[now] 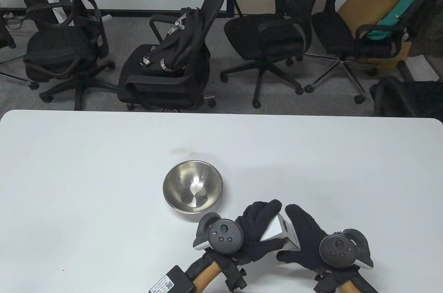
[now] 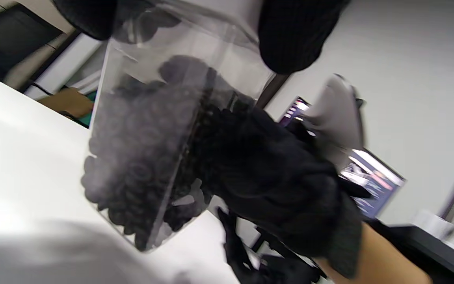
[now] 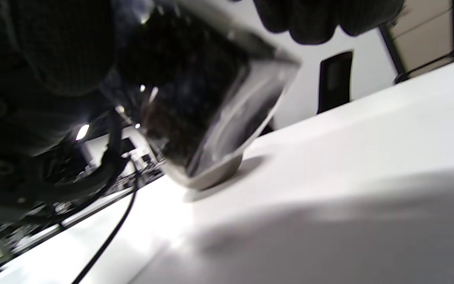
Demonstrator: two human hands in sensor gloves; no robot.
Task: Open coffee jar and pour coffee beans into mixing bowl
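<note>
A clear square coffee jar (image 2: 140, 154), about half full of dark beans, has a white lid (image 1: 277, 230). Both hands hold it, tilted, just above the table near the front edge. My left hand (image 1: 258, 232) grips it from the left, with fingers over the lid edge. My right hand (image 1: 304, 237) grips it from the right, at the lid end. The steel mixing bowl (image 1: 192, 185) stands empty on the table, to the left of the jar and farther back. In the right wrist view the jar (image 3: 203, 98) hangs in front of the bowl (image 3: 215, 177).
The white table (image 1: 86, 168) carries only the bowl. Several black office chairs (image 1: 173, 64) stand beyond the far edge. A small black box (image 1: 173, 282) is strapped at my left forearm near the bottom edge.
</note>
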